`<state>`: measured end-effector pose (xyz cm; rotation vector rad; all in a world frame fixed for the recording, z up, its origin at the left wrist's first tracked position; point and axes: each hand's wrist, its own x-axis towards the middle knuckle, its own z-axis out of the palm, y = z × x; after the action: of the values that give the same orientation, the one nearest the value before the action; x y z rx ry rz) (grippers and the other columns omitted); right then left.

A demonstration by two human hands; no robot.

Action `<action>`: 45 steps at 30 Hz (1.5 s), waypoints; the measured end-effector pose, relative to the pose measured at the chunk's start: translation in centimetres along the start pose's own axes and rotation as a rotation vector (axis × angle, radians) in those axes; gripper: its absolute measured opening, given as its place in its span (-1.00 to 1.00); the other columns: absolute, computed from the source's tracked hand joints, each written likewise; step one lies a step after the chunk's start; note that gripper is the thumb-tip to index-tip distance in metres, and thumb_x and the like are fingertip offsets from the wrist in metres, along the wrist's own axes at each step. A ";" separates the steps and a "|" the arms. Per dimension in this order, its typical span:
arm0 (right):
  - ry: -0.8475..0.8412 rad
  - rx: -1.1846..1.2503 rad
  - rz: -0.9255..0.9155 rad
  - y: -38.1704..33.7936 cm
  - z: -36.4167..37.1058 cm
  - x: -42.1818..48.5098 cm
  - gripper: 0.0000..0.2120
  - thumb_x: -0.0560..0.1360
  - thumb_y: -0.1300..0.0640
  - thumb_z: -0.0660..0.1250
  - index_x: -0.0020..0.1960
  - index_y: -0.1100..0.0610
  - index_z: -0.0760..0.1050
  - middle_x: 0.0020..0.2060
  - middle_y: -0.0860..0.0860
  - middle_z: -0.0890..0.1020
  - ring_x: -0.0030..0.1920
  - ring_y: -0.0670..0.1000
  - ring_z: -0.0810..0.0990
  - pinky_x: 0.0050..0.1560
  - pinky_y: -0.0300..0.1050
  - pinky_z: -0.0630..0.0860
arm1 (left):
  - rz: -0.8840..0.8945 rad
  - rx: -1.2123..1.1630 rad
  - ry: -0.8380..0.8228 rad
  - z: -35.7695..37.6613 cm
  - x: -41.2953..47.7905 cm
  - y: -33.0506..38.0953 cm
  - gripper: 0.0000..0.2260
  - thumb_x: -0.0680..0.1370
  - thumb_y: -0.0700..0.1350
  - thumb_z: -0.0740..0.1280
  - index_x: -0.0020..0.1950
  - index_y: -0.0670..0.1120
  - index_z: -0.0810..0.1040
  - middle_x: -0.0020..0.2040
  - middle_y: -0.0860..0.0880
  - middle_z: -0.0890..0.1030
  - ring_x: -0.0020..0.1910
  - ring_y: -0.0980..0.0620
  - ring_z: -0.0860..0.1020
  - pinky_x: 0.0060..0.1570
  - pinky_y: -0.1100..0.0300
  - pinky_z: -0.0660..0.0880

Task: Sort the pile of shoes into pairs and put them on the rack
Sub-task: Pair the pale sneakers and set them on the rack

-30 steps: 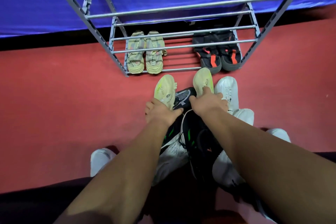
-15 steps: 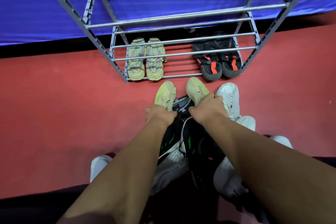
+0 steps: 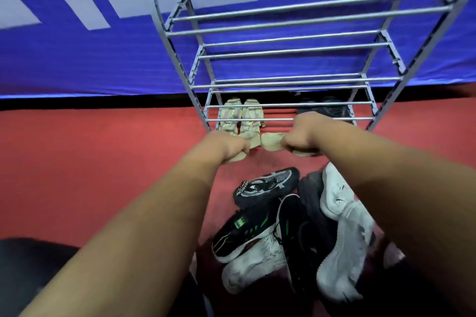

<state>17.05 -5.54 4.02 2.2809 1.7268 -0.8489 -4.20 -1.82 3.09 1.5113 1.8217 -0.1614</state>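
My left hand (image 3: 226, 145) grips one pale yellow shoe (image 3: 253, 143), and my right hand (image 3: 306, 134) grips its mate (image 3: 271, 142). Both shoes are lifted off the floor, just in front of the grey metal rack (image 3: 288, 119) at its lowest front bar. On the bottom shelf stand a pair of beige sandals (image 3: 239, 116) on the left and a dark pair (image 3: 332, 109) on the right, partly hidden by my right hand. The pile (image 3: 291, 226) of black and white shoes lies on the red floor below my arms.
A black mesh shoe (image 3: 265, 186) tops the pile, with a black shoe with green marks (image 3: 244, 231) and white sneakers (image 3: 342, 234) beside it. A blue banner (image 3: 103, 54) hangs behind the rack. The rack's upper shelves hold nothing.
Both hands have lifted the two pale yellow shoes off the pile and carried them forward to the rack's bottom front bar. My head has tilted up, showing more of the rack.
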 end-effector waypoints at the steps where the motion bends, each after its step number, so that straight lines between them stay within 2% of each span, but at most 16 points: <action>1: 0.022 -0.024 -0.033 -0.7 -1.4 -0.4 -0.71 0.32 -0.09 0.40 -0.32 0.15 0.64 -0.40 0.04 0.66 -0.30 0.10 0.64 -0.26 -0.13 0.54 | 0.013 0.017 0.030 -1.5 -0.7 0.3 -0.65 0.35 0.05 0.51 0.02 -0.13 0.64 0.04 -0.17 0.65 -0.12 -0.14 0.65 -0.24 0.21 0.47; 5: 0.159 0.000 -0.111 -2.6 -4.1 -1.3 -0.64 0.30 -0.17 0.36 -0.31 0.15 0.64 -0.38 0.06 0.68 -0.25 0.13 0.66 -0.15 -0.05 0.65 | 0.046 0.054 0.160 -5.7 -2.5 0.6 -0.66 0.43 0.08 0.47 0.02 -0.17 0.67 -0.05 -0.16 0.63 -0.09 -0.18 0.65 -0.14 0.15 0.49; 7: 0.239 0.053 -0.120 -3.0 -3.5 -1.2 -0.62 0.33 -0.21 0.38 -0.16 0.11 0.61 -0.24 0.08 0.68 -0.18 0.13 0.63 -0.15 -0.03 0.61 | 0.065 0.092 0.237 -6.2 -2.3 0.4 -0.57 0.49 0.12 0.43 0.19 -0.17 0.65 0.11 -0.18 0.66 0.05 -0.19 0.64 -0.06 0.11 0.53; 9: 0.312 0.138 -0.114 -3.2 -2.1 -0.5 -0.56 0.36 -0.21 0.42 0.02 0.11 0.53 -0.10 0.09 0.62 -0.09 0.16 0.59 -0.14 -0.02 0.55 | 0.076 0.086 0.287 -5.7 -1.3 0.1 -0.37 0.53 0.24 0.37 0.41 -0.20 0.56 0.33 -0.23 0.60 0.25 -0.22 0.59 0.17 0.06 0.55; 11: 0.374 0.190 -0.104 -3.3 -0.6 0.2 -0.47 0.33 -0.23 0.43 0.13 0.11 0.51 -0.02 0.11 0.59 0.00 0.21 0.59 -0.03 0.05 0.60 | 0.075 0.016 0.320 -4.4 -0.2 0.1 -0.25 0.54 0.32 0.33 0.50 -0.24 0.47 0.40 -0.26 0.51 0.29 -0.23 0.56 0.23 0.05 0.52; 13: 0.412 0.230 -0.087 -3.4 0.8 1.2 -0.41 0.30 -0.28 0.41 0.15 0.11 0.53 0.01 0.11 0.60 0.06 0.24 0.59 0.05 0.09 0.62 | 0.097 -0.053 0.362 -2.8 0.8 0.1 -0.24 0.56 0.26 0.36 0.54 -0.28 0.38 0.42 -0.27 0.43 0.32 -0.22 0.52 0.26 0.04 0.50; 16: 0.475 0.305 -0.059 -3.3 2.7 2.9 -0.30 0.18 -0.42 0.21 0.06 0.07 0.58 -0.05 0.08 0.64 0.04 0.25 0.60 0.04 0.08 0.61 | 0.114 -0.075 0.436 -0.6 2.4 0.1 -0.25 0.59 0.19 0.39 0.54 -0.32 0.28 0.43 -0.26 0.35 0.37 -0.27 0.46 0.35 -0.03 0.43; 18: 0.508 0.313 -0.055 -2.9 4.0 4.5 -0.26 0.18 -0.43 0.13 0.08 0.08 0.60 -0.03 0.10 0.63 0.02 0.25 0.59 0.06 0.10 0.61 | 0.111 -0.039 0.456 0.3 3.9 0.2 -0.27 0.62 0.18 0.36 0.54 -0.34 0.24 0.45 -0.26 0.33 0.38 -0.27 0.42 0.36 -0.06 0.41; 20: 0.516 0.325 -0.055 -2.7 5.0 5.9 -0.29 0.23 -0.39 0.15 0.10 0.10 0.63 -0.03 0.13 0.62 0.01 0.24 0.58 0.08 0.10 0.61 | 0.102 0.040 0.458 0.7 5.4 0.4 -0.29 0.67 0.17 0.30 0.54 -0.36 0.21 0.45 -0.28 0.32 0.38 -0.26 0.41 0.37 -0.07 0.40; 23: 0.539 0.369 -0.056 -2.9 6.3 8.5 -0.37 0.28 -0.33 0.18 0.04 0.11 0.65 -0.06 0.13 0.63 -0.03 0.22 0.59 0.06 0.10 0.60 | 0.128 0.219 0.476 0.8 7.9 0.9 -0.33 0.73 0.17 0.16 0.51 -0.42 0.23 0.42 -0.31 0.36 0.37 -0.23 0.40 0.38 -0.06 0.41; 27: 0.592 0.386 -0.054 -4.5 6.8 12.4 -0.53 0.33 -0.19 0.22 0.00 0.12 0.64 -0.11 0.14 0.64 -0.01 0.24 0.57 0.08 0.08 0.52 | 0.150 0.405 0.561 1.0 12.1 0.9 -0.37 0.74 0.21 0.06 0.43 -0.37 0.35 0.33 -0.26 0.43 0.30 -0.20 0.43 0.24 -0.03 0.46; 31: 0.622 0.369 -0.023 -6.7 5.8 16.0 -0.59 0.43 -0.18 0.37 0.03 0.15 0.64 -0.07 0.15 0.65 0.06 0.25 0.57 0.14 0.06 0.43 | 0.141 0.257 0.616 1.1 15.6 1.4 -0.41 0.70 0.21 0.15 0.41 -0.31 0.37 0.32 -0.25 0.45 0.29 -0.23 0.45 0.28 -0.03 0.39; 35: 0.582 0.457 -0.013 -8.1 4.5 18.0 -0.65 0.40 -0.14 0.26 -0.11 0.12 0.63 -0.16 0.13 0.68 0.04 0.25 0.60 0.09 0.02 0.55 | 0.124 0.187 0.658 1.3 18.0 1.7 -0.36 0.67 0.22 0.21 0.43 -0.33 0.37 0.31 -0.26 0.46 0.26 -0.23 0.46 0.30 -0.04 0.37; 38: 0.619 0.558 0.019 -8.5 4.3 19.3 -0.53 0.40 -0.21 0.22 0.08 0.10 0.61 0.03 0.11 0.67 0.12 0.26 0.59 0.17 0.05 0.58 | 0.124 0.196 0.674 1.3 19.1 1.7 -0.38 0.66 0.23 0.23 0.40 -0.32 0.42 0.31 -0.26 0.47 0.26 -0.23 0.47 0.29 -0.03 0.40; 41: 0.593 0.481 0.025 -8.5 5.5 20.6 -0.44 0.43 -0.28 0.11 0.14 0.08 0.60 0.07 0.10 0.67 0.15 0.25 0.58 0.25 0.00 0.49 | 0.130 0.153 0.674 1.1 20.0 1.9 -0.38 0.66 0.21 0.25 0.42 -0.31 0.42 0.32 -0.28 0.47 0.28 -0.25 0.47 0.31 -0.06 0.41; 45: 0.592 0.438 0.017 -8.5 6.6 20.6 -0.54 0.47 -0.18 0.35 0.17 0.16 0.55 0.13 0.19 0.59 0.18 0.28 0.47 0.27 0.07 0.41 | 0.140 0.213 0.642 1.3 21.5 1.4 -0.36 0.66 0.24 0.18 0.42 -0.31 0.44 0.29 -0.26 0.49 0.26 -0.21 0.44 0.32 -0.03 0.34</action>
<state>10.49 11.46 -10.40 3.0788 1.8679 -0.6306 -2.83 14.95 -10.47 1.9947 2.2259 0.2341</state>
